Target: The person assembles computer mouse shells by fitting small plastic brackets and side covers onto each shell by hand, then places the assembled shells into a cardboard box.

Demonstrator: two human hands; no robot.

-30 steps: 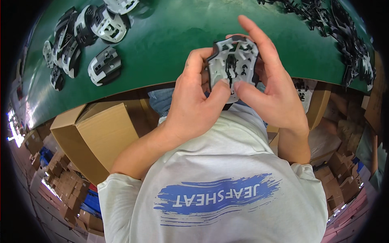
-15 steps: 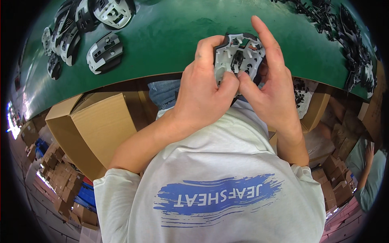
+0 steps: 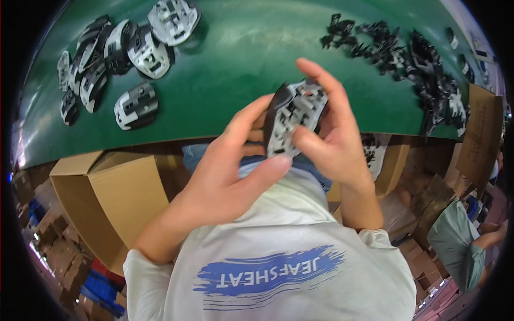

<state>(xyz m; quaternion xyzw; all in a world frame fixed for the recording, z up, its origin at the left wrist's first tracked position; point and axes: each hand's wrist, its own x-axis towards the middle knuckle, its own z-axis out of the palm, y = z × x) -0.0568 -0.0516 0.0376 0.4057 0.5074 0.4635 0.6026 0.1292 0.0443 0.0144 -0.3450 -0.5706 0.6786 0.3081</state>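
Observation:
Above the near edge of the table I hold a mouse shell [image 3: 296,114] of white and black plastic, tilted, with its ribbed inner side toward me. My left hand [image 3: 222,171] is closed on the shell's left side, its thumb along the bottom edge and its fingers partly hidden behind. My right hand [image 3: 340,142] grips the right side, with the thumb pressed on the inner face. The right index finger stretches up past the shell's top edge. Both hands are slightly blurred.
On the green table [image 3: 235,69], several similar shells [image 3: 137,107] lie at the left. Small black plastic parts [image 3: 375,45] are heaped at the right. Below the table's edge stands an open cardboard box [image 3: 128,192]. Another person's green sleeve [image 3: 455,241] shows at the lower right.
The shell has come lower and slightly left, and has turned and tilted. My left thumb has moved from the inner face to the bottom edge. The whole view has shifted.

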